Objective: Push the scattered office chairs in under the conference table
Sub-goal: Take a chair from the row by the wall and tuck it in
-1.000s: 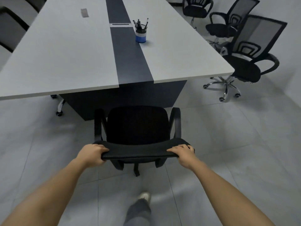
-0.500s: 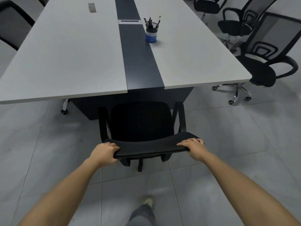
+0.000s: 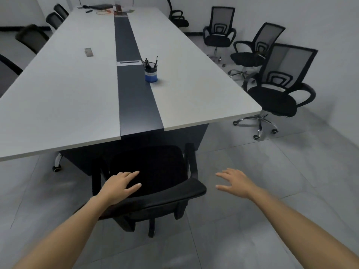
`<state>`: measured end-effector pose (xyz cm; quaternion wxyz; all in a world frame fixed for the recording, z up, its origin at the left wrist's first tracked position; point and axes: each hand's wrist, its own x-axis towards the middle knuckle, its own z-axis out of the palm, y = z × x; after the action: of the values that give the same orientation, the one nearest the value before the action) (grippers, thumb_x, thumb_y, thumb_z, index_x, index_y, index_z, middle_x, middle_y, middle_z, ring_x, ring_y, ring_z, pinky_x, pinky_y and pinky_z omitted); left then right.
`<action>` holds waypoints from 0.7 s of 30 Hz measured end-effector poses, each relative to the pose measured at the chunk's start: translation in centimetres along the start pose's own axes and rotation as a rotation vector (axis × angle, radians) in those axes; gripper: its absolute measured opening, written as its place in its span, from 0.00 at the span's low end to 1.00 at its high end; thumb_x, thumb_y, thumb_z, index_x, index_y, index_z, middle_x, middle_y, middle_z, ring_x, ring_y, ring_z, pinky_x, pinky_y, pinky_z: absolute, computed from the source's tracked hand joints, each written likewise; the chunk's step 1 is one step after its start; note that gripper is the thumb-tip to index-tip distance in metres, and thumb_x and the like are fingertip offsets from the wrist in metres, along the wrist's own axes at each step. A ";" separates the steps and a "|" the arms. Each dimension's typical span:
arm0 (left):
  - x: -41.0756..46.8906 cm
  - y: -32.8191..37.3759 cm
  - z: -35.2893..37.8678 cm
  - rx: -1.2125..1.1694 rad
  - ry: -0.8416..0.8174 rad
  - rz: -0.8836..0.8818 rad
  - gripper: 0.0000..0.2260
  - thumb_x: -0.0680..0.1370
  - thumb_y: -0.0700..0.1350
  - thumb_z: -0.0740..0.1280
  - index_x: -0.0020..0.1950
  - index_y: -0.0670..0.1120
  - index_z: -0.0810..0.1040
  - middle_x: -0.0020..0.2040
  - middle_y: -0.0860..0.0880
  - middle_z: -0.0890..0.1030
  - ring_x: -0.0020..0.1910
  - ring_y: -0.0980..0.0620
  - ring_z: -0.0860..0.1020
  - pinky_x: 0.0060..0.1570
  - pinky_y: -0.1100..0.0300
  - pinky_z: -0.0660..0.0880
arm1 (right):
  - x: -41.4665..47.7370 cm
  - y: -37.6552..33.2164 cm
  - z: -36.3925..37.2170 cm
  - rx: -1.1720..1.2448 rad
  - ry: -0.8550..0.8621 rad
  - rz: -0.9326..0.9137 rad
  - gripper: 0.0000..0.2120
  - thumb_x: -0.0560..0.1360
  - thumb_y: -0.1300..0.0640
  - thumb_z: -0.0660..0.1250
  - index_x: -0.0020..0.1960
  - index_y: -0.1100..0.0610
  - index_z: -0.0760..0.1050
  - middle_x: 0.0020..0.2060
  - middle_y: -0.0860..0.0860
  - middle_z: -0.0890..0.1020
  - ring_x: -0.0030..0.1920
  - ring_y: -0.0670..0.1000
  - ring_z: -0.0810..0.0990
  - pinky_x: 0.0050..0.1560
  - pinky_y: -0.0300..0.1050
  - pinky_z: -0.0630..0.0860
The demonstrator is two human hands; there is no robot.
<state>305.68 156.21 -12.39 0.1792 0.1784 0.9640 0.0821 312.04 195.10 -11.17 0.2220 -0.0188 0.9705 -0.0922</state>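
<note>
A black office chair (image 3: 155,183) stands at the near end of the long white conference table (image 3: 58,98), its seat partly under the tabletop edge. My left hand (image 3: 121,186) hovers open over the left part of the chair's backrest top, fingers spread. My right hand (image 3: 234,181) is open in the air, to the right of the backrest and clear of it. Three black mesh chairs stand away from the table's right side: the nearest chair (image 3: 275,94), a middle chair (image 3: 254,51) and a far chair (image 3: 219,30).
A blue pen cup (image 3: 151,73) stands on the table's dark centre strip. More chairs (image 3: 33,38) line the table's left side. Small items lie at the far end of the table. A white wall closes in behind the right-hand chairs. Grey tiled floor lies around me.
Both hands have let go of the chair's backrest and opened. My right hand has moved off to the right. The view has lifted and turned right, showing more of the room.
</note>
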 end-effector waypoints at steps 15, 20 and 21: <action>16.2 33.5 -3.9 -0.151 0.310 0.185 0.26 0.80 0.55 0.58 0.76 0.47 0.60 0.75 0.47 0.64 0.75 0.47 0.59 0.73 0.52 0.59 | -14.7 27.7 -9.5 0.022 0.298 0.395 0.33 0.74 0.32 0.49 0.73 0.49 0.62 0.72 0.51 0.67 0.73 0.51 0.62 0.72 0.47 0.57; 21.8 39.9 -5.2 -0.131 0.330 0.232 0.26 0.80 0.54 0.59 0.76 0.47 0.60 0.76 0.47 0.63 0.76 0.46 0.58 0.73 0.49 0.57 | -14.5 35.1 -12.3 0.050 0.341 0.451 0.34 0.73 0.31 0.49 0.73 0.49 0.62 0.71 0.52 0.67 0.73 0.52 0.62 0.71 0.48 0.58; 23.2 41.0 -5.5 -0.129 0.331 0.235 0.26 0.80 0.54 0.58 0.76 0.47 0.60 0.76 0.47 0.62 0.76 0.46 0.57 0.73 0.49 0.57 | -14.0 36.6 -13.1 0.046 0.341 0.457 0.32 0.75 0.33 0.50 0.73 0.49 0.62 0.72 0.52 0.67 0.73 0.52 0.61 0.71 0.48 0.58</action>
<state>296.27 202.15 -5.54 0.0185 0.2617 0.9456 0.1921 319.09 234.40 -0.44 0.0711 0.2213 0.9705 -0.0637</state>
